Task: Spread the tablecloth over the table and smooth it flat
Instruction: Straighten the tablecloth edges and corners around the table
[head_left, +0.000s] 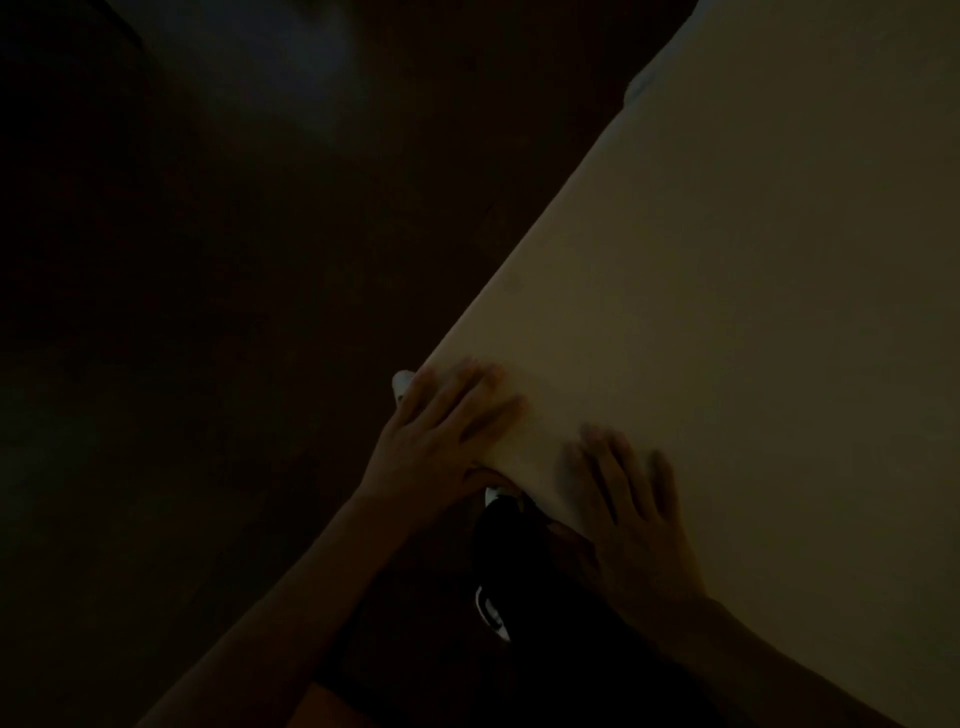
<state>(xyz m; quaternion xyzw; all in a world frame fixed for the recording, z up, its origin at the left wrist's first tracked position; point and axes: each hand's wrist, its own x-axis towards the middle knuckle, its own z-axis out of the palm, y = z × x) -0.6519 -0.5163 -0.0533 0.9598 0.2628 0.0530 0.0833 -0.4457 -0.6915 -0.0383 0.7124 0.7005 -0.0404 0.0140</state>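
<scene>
In a dim room, left hand (441, 431) and right hand (631, 512) press flat, grip released, on the pale tablecloth (753, 312) over the worktop; dark floor (208, 312) beside.

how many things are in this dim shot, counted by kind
Hands: 2, the left hand and the right hand, both lying flat with fingers spread on the cloth near its edge
Pale cream tablecloth: 1
Dark floor: 1
Total: 4

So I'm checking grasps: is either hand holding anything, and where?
Nothing is gripped: left hand and right hand lie flat, fingers straight, on the tablecloth near its corner.
</scene>
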